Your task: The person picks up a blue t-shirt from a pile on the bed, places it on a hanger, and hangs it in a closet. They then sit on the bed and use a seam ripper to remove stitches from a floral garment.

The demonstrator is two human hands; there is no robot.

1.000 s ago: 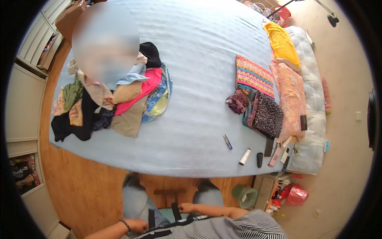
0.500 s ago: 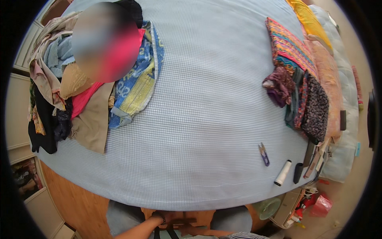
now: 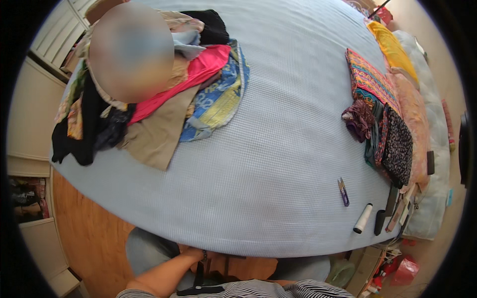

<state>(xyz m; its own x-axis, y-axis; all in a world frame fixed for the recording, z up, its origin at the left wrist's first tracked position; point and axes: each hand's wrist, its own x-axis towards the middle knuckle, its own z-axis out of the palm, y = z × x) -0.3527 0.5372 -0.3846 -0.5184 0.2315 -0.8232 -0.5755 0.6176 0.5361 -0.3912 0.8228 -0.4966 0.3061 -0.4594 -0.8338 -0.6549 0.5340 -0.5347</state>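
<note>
My left hand [image 3: 191, 252] is low in the picture by the bed's near edge, over my left thigh, with a dark bracelet at the wrist. Its fingers are small and partly hidden, so whether they hold anything is unclear. Of my right arm only a sliver of forearm [image 3: 285, 282] shows beside my striped top [image 3: 263, 289]; that hand is hidden. Dark straps [image 3: 200, 273] hang in front of my lap. Far from both hands, at the left of the bed, lies a loose heap of clothes with a pink garment [image 3: 208, 62], beige trousers [image 3: 161, 141] and a blue-yellow cloth [image 3: 221, 107].
Folded patterned clothes [image 3: 372, 82] are stacked at the bed's right. Purple-handled thread snips [image 3: 343, 192], a white tube [image 3: 363, 218] and a black object [image 3: 379, 222] lie near the right corner. Cabinets [image 3: 32, 114] stand at the left. A blurred patch covers part of the heap.
The view has turned left, so the clothes heap and the folded stack sit further right. My left hand has shifted up towards the bed's edge; my right hand has gone out of sight.
</note>
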